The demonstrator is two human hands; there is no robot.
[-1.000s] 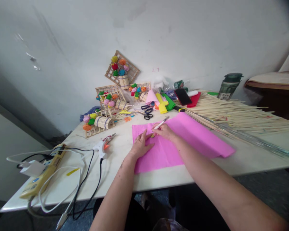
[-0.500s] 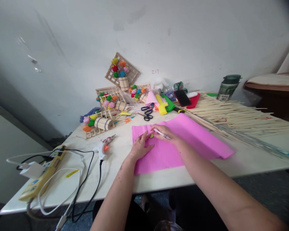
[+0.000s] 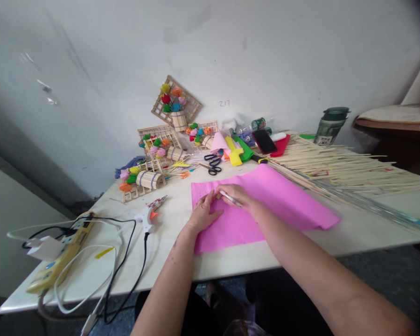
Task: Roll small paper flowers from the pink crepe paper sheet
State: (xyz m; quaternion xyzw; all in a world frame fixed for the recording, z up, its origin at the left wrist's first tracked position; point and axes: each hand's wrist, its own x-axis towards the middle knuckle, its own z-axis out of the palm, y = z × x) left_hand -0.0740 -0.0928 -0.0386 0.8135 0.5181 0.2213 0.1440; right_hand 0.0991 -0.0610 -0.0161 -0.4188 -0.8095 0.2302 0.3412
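1. Under the left hand point(image 3: 203, 213) and the right hand point(image 3: 236, 193), the pink paper point(image 3: 280, 193) is lying spread on the worktop point(image 3: 175, 200), its right portion reaching well out past the right hand.
2. Now the right hand: thumb and fingers are closing together on a white pen point(image 3: 232, 199), its shaft slanting back towards the wrist, its tip pointing at the left hand's fingertips.
3. And the left hand is gripping nothing; it's resting flat, fingers a little apart, pressing the sheet down.
4. Right between the two hands, a small yellowish piece point(image 3: 218, 196) is peeping out, mostly covered, so its shape isn't showing.
5. So where do we stand? Marking looks to be under way, though any line is hiding behind the fingers.
6. Just beyond the hands, the black scissors point(image 3: 213, 164) are lying apart from the paper; no cut is showing in its visible part, so cutting seems undone.
7. Left of the left hand, the glue gun point(image 3: 148, 218) is lying unheld. Farther off, flower-decked lattice panels point(image 3: 191, 103) are looking complete.
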